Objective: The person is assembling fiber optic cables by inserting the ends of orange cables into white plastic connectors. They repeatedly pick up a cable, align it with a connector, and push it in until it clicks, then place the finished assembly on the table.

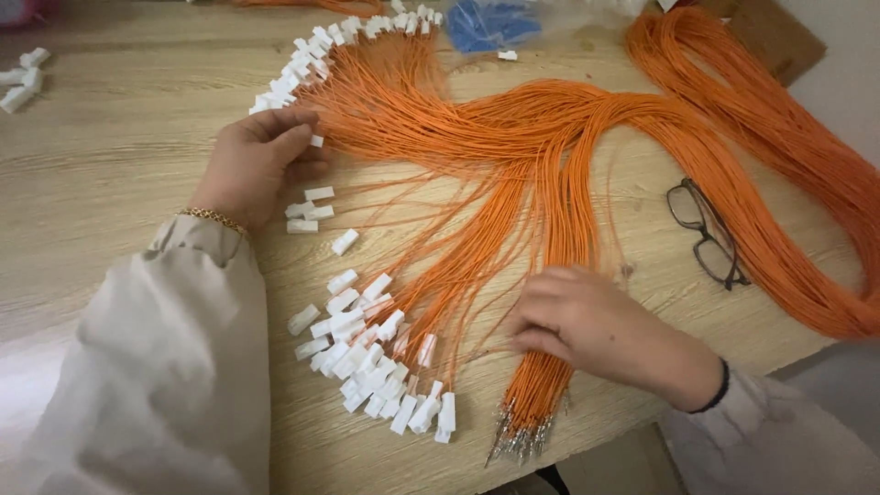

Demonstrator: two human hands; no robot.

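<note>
A large bundle of thin orange wires fans across the wooden table. Many wire ends carry small white plastic connectors; another row of connectors lines the upper fan. My left hand rests curled at the edge of the upper fan, fingertips touching a white connector and the wires. My right hand lies on a bunch of wires whose bare metal terminals point toward the table's near edge; its fingers pinch at those wires.
Loose white connectors lie between my hands, and a few more at the far left. Dark-framed glasses sit at the right. Blue parts in a clear bag lie at the back. Cardboard is at the back right.
</note>
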